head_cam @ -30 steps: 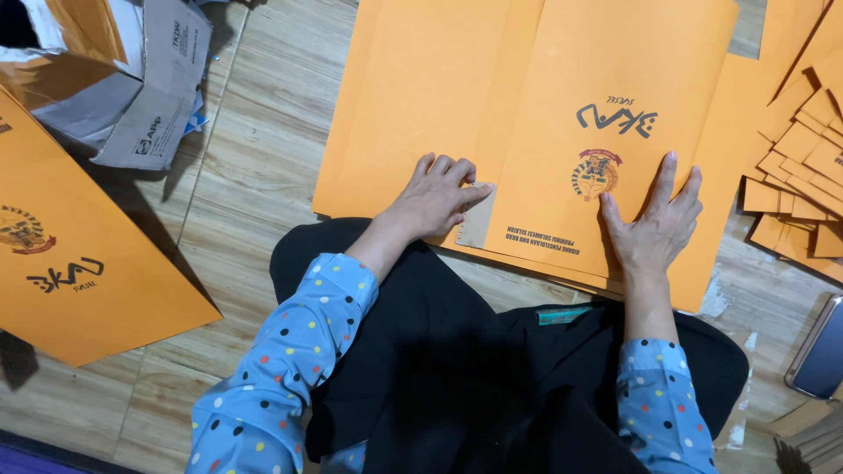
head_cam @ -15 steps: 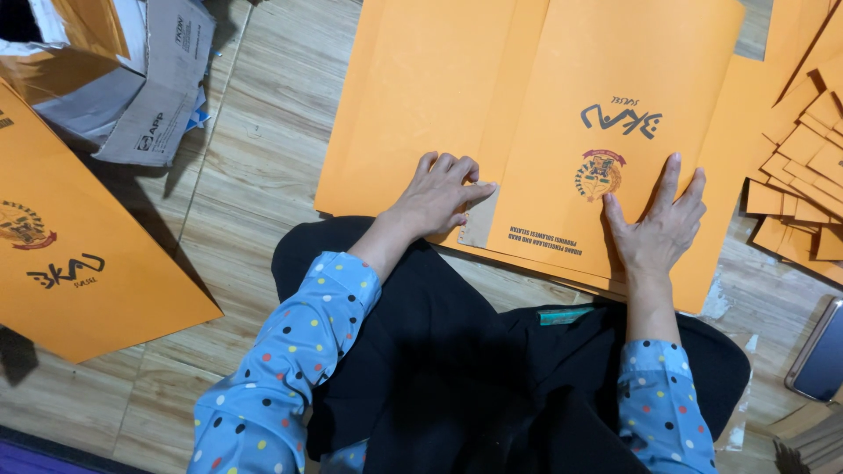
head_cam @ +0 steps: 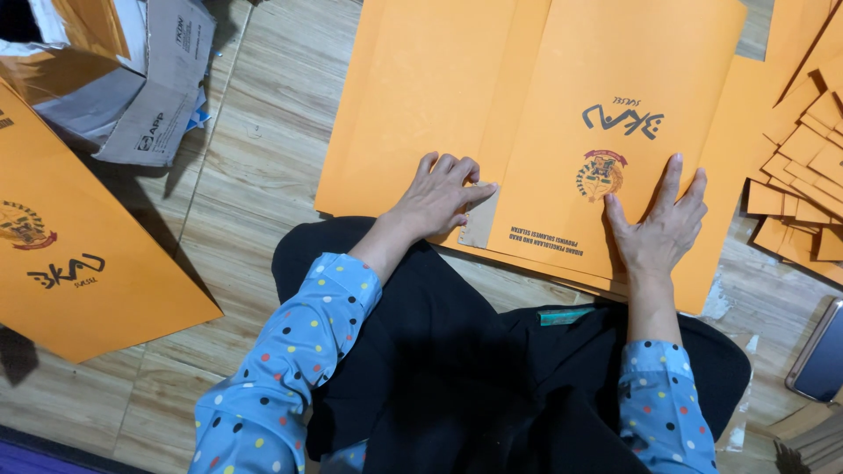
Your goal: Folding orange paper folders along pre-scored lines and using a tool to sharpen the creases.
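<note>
Folding in hand: left hand (head_cam: pixel 439 197) pressing orange folder (head_cam: pixel 615 132) flap, right hand (head_cam: pixel 663 224) flat, apart; creasing firmly next, probably.

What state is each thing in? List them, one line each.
Left hand: fingers curled, pressing a small brown flap at the folder's edge.
Right hand: flat, fingers spread on the folder.
Orange folder: lying on the floor, printed face up.
Small orange pieces: fanned in an overlapping pile.
Cardboard box: open, flaps bent outward.
Phone: lying flat, screen dark.
</note>
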